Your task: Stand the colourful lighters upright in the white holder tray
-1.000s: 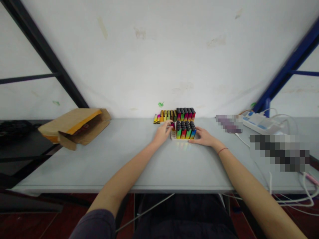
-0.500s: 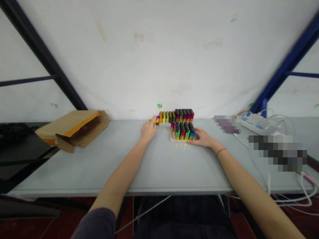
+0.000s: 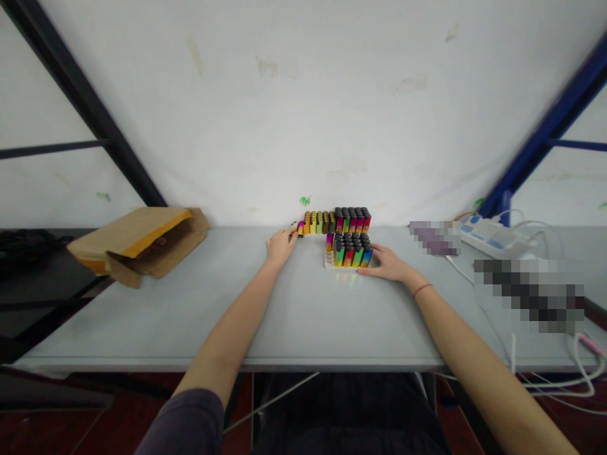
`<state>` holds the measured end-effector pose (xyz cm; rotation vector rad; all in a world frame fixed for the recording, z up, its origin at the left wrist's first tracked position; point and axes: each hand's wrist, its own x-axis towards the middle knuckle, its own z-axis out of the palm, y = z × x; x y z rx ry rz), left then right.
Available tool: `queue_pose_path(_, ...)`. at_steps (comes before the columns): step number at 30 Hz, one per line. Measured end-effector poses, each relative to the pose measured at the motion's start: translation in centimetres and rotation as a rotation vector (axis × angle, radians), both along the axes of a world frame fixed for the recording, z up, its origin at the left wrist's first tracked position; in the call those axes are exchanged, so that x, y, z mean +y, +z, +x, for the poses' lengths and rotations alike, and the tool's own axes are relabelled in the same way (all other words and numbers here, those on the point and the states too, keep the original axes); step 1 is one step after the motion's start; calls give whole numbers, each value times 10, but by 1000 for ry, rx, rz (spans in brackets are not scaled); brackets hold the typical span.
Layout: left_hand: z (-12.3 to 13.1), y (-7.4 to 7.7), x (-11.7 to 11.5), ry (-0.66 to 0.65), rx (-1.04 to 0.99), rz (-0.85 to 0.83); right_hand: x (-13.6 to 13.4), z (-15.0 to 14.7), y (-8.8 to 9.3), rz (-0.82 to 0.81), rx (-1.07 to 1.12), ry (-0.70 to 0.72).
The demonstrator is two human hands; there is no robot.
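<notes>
Well behind the grey table edge (image 3: 332,363), the right hand (image 3: 389,263), fingers spread, touches a white plastic tray (image 3: 329,260). The left hand (image 3: 281,245) hides its grip.

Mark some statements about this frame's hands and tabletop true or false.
1. The right hand is at the right end of the white plastic tray. True.
2. The tray's black-topped multicoloured lighters lie flat. False: they stand upright.
3. The brown paper bag with a yellow-orange stripe lies left of the left hand. True.
4. The left hand is inside the bag. False: it is left of the row of yellow-topped lighters.
5. The thin red bracelet is on the right wrist. True.
</notes>
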<state>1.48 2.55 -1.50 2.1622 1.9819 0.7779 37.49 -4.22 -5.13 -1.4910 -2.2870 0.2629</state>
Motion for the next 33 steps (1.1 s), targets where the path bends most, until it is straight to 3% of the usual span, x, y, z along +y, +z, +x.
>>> queue_pose_path(5,-5,-3,8,2,-198,37,0,0,-1,5,12,-4)
queue_pose_path(10,-7,7,10,179,-584,32,-2,-1,1,2,23,-7)
queue_pose_path(12,-14,14,9,205,-781,-58,-2,-2,1,5,24,-4)
queue_pose_path(15,-34,26,3,56,-950,-348,-2,-3,1,4,20,-15)
queue_pose_path(17,-48,34,-2,-81,-896,-497,-2,-3,0,6,23,-11)
queue_pose_path(19,-55,39,-7,-158,-734,-543,-1,-3,0,7,25,-10)
queue_pose_path(23,-45,42,-14,-212,-330,-467,0,-1,0,3,12,-16)
queue_pose_path(27,-30,39,-19,-182,-24,-391,1,0,0,14,20,12)
queue_pose_path(30,-28,35,-21,-151,102,-311,1,0,0,10,21,10)
queue_pose_path(33,-28,29,-20,-216,110,-259,1,0,0,5,19,7)
